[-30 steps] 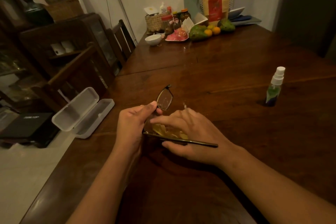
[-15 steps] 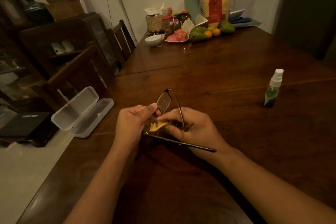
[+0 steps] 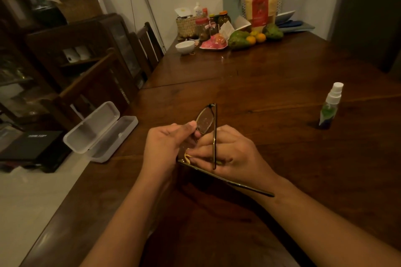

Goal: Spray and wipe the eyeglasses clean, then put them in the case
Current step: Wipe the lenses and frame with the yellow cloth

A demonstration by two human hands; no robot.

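Both hands on glasses [image 3: 205,121] above table [image 3: 271,102].
Left hand [image 3: 167,147] pinches frame; right hand [image 3: 227,154] presses yellow cloth [image 3: 187,157] on lens. Case [image 3: 102,132] lies open left; spray [image 3: 330,106] stands right.

Bare forearms, no sleeves, no jewellery

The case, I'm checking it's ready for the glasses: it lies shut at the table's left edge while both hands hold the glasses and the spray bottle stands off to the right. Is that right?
Not quite: the head view shows the case lying open, lid tipped back, at the table's left edge. The rest holds: left hand and right hand hold the glasses, and the spray bottle stands off to the right.
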